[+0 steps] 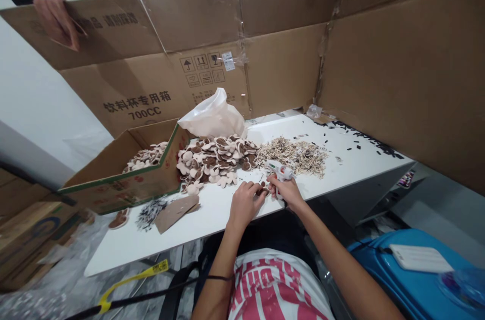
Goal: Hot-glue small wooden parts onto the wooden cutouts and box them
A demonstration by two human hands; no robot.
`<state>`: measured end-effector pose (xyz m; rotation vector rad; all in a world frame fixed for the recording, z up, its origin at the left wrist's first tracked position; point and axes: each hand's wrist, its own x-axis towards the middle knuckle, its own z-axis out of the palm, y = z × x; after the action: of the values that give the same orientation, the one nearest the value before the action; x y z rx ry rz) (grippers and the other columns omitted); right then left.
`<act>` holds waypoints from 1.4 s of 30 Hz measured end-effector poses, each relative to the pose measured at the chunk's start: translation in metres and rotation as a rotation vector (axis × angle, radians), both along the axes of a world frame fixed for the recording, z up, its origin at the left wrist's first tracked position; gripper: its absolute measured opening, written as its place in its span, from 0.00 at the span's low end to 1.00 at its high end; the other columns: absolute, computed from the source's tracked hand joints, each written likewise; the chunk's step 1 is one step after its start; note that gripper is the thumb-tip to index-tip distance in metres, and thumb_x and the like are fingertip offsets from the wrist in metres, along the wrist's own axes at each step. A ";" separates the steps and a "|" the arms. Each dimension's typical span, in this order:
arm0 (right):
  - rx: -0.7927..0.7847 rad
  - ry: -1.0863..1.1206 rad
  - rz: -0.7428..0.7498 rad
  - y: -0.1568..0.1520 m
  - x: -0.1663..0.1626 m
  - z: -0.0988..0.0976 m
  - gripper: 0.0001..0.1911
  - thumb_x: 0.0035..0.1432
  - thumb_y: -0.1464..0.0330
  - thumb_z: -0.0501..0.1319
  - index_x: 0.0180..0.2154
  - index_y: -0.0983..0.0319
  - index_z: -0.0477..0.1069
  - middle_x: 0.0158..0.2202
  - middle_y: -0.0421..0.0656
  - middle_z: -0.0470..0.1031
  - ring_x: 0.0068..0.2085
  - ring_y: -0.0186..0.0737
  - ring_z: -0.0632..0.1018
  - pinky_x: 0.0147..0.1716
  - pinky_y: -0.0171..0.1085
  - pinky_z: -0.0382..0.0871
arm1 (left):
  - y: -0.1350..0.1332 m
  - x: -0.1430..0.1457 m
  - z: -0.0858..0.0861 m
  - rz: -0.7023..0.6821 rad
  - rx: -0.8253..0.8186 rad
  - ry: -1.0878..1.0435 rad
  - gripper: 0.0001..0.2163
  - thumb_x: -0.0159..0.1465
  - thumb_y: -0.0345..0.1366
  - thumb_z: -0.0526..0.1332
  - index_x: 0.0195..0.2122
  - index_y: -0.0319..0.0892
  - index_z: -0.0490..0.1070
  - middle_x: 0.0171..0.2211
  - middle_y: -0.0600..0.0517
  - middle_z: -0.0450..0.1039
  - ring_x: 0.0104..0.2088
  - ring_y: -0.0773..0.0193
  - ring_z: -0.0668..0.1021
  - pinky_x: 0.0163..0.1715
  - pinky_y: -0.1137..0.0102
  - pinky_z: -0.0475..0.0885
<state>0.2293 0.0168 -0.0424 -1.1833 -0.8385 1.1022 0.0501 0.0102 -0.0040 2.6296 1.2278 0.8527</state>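
Note:
At the table's front edge my left hand (pixel 244 202) is closed, its fingertips holding a small brown-and-cream felt piece (pixel 262 189) against the white tabletop. My right hand (pixel 288 192) is wrapped around a white hot glue gun (pixel 278 169) with orange details, right beside the felt piece. The hand partly hides the gun's handle. Behind my left hand lies a big pile of flower-shaped cream and brown felt pieces (pixel 212 158). A heap of thin beige sticks or strips (pixel 295 153) spreads just beyond the glue gun.
A green-edged cardboard box (pixel 125 189) holding more felt pieces stands left, near a white plastic bag (pixel 215 115). Brown card (pixel 176 213) and dark slivers (pixel 149 214) lie forward. Tall cardboard walls (pixel 284 67) border the table; another person's hand (pixel 58 22) rests on top.

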 end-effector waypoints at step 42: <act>0.108 0.068 0.240 -0.009 0.005 0.019 0.21 0.54 0.50 0.73 0.32 0.61 0.75 0.24 0.39 0.75 0.21 0.33 0.72 0.21 0.31 0.69 | 0.012 -0.009 -0.006 -0.077 -0.431 -0.720 0.22 0.65 0.41 0.69 0.57 0.45 0.65 0.40 0.50 0.79 0.41 0.61 0.82 0.47 0.64 0.77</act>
<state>0.2342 0.0079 -0.0232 -0.9677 -0.9936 1.2678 0.0411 0.0224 -0.0101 1.7733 0.9569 1.2040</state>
